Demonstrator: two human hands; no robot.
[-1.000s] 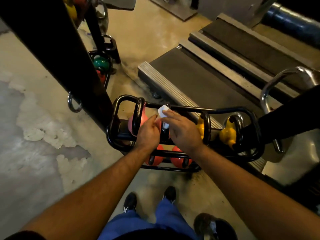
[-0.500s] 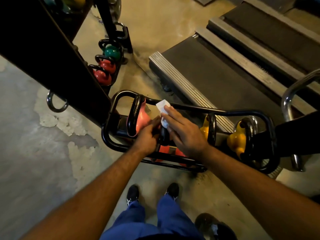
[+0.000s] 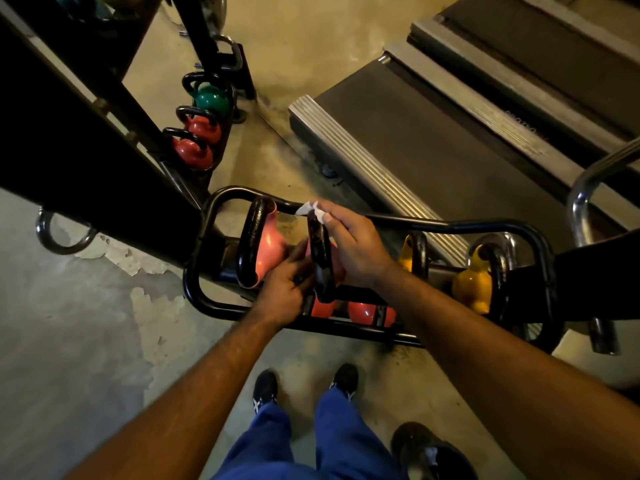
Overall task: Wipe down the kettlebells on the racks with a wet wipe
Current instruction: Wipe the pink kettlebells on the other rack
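Two hands work at the black rack (image 3: 540,258) in front of me. My right hand (image 3: 356,247) pinches the white wet wipe (image 3: 310,210) against the far top of a black kettlebell handle (image 3: 321,261). My left hand (image 3: 282,292) curls around the near side of that same pink kettlebell, just beside a second pink kettlebell (image 3: 268,249). Yellow kettlebells (image 3: 472,282) sit further right on the rack. Faint writing shows on the treadmill (image 3: 415,133) side rail; I cannot read it. Compared with half a second ago, the wipe sits further along the handle, toward the rack's far rail, and my view has tilted slightly.
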